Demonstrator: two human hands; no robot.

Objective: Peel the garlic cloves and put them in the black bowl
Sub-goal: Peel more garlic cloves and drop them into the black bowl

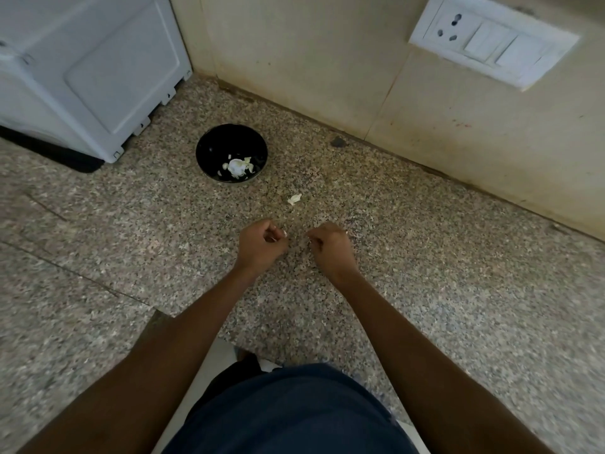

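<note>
At ten o'clock a white appliance stands on the speckled granite surface, a dark mat under its near edge. Toward eleven o'clock of the hands sits the black bowl, holding pale garlic pieces in its bottom. At mid-frame the left hand has its fingers curled, pinching something small and pale at the fingertips; what it is I cannot tell. At twelve o'clock from the hands, between them and the bowl, one garlic scrap lies loose. The right hand is likewise curled, apart from the left, its hold unclear. At two o'clock a white switch plate sits on the wall.
</note>
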